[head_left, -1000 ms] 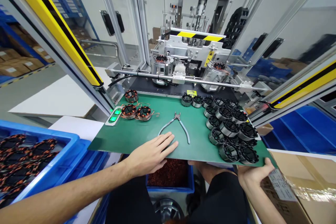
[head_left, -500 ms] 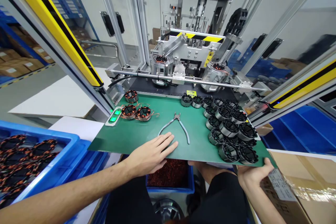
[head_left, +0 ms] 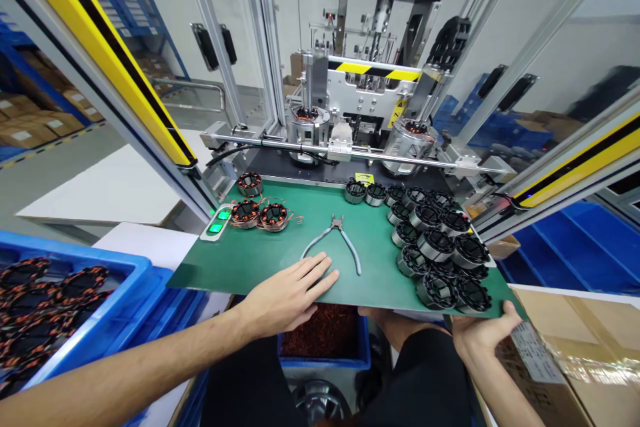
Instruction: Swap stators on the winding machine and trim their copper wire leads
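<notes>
My left hand [head_left: 295, 290] lies flat on the green table top [head_left: 240, 260], fingers stretched out. Its fingertips are beside the left handle of blue-handled cutting pliers [head_left: 338, 223], whose jaws point away from me. At the front right corner, my right hand [head_left: 487, 333] grips the table edge, thumb on top and fingers hidden beneath. Close to it stand several unwound motor stators [head_left: 436, 245], black and silver, partly stacked. Three copper-wound stators [head_left: 273, 215] sit at the back left, loose wire ends trailing from them.
Behind the table stands a winding machine with a left holder [head_left: 309, 133] and a right holder [head_left: 407, 145], a metal bar [head_left: 370, 154] crossing in front. Wound stators fill a blue crate [head_left: 120, 263] at left. Below sits a blue bin [head_left: 325, 361] of copper-coloured scraps. A carton [head_left: 585, 340] is at right.
On the machine, the tilted metal piece above the left holder has swung upright, and the one above the right holder has shifted too. Both my hands and the pliers have stayed put.
</notes>
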Demonstrator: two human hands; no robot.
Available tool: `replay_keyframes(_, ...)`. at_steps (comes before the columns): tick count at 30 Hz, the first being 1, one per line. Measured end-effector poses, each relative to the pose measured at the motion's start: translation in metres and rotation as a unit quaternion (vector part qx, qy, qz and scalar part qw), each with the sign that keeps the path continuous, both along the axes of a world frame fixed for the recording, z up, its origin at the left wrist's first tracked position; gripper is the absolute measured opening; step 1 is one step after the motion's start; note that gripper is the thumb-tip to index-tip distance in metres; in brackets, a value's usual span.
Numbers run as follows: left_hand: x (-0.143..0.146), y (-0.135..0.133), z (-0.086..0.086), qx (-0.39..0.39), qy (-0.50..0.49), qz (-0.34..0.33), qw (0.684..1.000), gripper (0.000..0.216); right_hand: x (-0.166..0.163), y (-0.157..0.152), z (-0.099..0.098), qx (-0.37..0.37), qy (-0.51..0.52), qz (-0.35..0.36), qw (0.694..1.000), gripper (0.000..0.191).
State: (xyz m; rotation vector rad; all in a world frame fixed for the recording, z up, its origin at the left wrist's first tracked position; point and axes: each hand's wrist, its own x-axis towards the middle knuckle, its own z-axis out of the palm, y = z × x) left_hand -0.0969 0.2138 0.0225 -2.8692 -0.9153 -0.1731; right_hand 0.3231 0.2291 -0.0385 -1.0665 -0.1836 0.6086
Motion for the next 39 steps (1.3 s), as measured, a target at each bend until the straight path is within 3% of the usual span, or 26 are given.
replay_keyframes(32, -0.0005, 0.0004, -0.0018, 0.0, 0.0, 0.002, 1.0, 0.077, 0.0068, -0.0008, -0.0061, 0.017, 0.006, 0.022, 1.0, 0.058)
replay_keyframes(39, -0.0005, 0.0003, -0.0017, 0.012, -0.002, -0.001, 1.0, 0.077, 0.003, 0.0002, -0.0035, 0.019, -0.003, -0.001, 1.0, 0.056)
